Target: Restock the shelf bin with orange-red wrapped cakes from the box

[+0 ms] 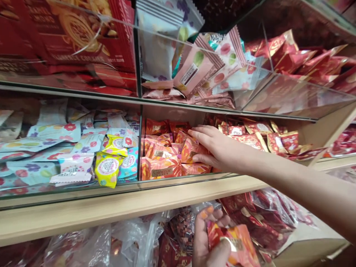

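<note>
My right hand (214, 146) reaches into the middle compartment of a glass-fronted shelf and lies flat on a pile of orange-pink snack packets (164, 159), fingers spread on top of them. Below the shelf, my left hand (207, 241) holds several red-orange packets (236, 243) of the same kind, thumb pressed on the top one. The held packets hover above clear plastic bags (133, 241) filled with more red sweets.
The left compartment holds pale floral packets and yellow ones (108, 167). Red and gold packets (264, 137) fill the right compartment. The shelf above carries red cookie boxes (80, 33) and pastel macaron packets (194, 70). A wooden shelf edge (111, 207) runs across the front.
</note>
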{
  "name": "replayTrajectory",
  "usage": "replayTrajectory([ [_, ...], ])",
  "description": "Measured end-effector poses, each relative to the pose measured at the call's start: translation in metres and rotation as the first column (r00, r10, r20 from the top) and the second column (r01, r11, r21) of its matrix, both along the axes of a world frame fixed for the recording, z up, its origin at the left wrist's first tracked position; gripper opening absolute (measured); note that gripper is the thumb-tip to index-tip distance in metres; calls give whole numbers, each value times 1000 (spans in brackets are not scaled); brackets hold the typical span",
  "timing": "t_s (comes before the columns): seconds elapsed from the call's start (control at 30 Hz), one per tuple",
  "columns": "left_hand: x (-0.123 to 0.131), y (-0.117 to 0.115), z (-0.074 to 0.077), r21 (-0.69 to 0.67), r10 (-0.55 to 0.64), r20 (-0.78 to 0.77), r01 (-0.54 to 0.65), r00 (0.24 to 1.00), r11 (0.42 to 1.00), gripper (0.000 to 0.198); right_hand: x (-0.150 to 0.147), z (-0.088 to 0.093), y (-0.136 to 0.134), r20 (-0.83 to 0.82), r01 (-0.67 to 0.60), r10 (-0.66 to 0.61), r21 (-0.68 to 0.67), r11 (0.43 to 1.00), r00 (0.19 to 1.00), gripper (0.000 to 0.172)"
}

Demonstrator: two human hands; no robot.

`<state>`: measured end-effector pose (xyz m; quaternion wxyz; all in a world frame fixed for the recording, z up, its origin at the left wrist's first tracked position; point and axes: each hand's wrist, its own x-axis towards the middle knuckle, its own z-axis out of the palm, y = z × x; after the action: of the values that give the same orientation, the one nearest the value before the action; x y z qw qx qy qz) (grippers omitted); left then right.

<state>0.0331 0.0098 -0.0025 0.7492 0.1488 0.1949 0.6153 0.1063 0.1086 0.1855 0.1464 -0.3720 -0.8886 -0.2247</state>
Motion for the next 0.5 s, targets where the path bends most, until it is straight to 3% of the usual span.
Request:
replayTrajectory([
  [0.1, -4, 1, 5, 27, 52, 61, -54, 997, 998, 41, 11, -2, -22, -55, -108, 117, 142, 984, 992, 34],
  [0.23, -10, -4, 13, 77, 0, 85, -7, 996, 997, 44, 30, -18, -68, -193, -163, 188, 135, 977, 963, 23],
  [0.3, -13, -8, 18, 118, -34, 108, 21, 994, 993, 48, 40, -39, -91, -355, -79, 85, 29, 996, 931, 22],
  [0.37, -14, -10, 20, 142, -68, 129, 49, 989, 989, 52, 48, -69, -111, -541, 33, -143, -207, 978, 829, 26],
  [0.43, -13, -12, 20, 164, -88, 120, 67, 989, 984, 56, 53, -97, -122, -668, -6, -394, -512, 859, 631, 36],
  [0.5, -11, -12, 17, 201, -71, 84, 53, 994, 978, 58, 55, -117, -127, -679, -207, -591, -714, 669, 435, 40],
])
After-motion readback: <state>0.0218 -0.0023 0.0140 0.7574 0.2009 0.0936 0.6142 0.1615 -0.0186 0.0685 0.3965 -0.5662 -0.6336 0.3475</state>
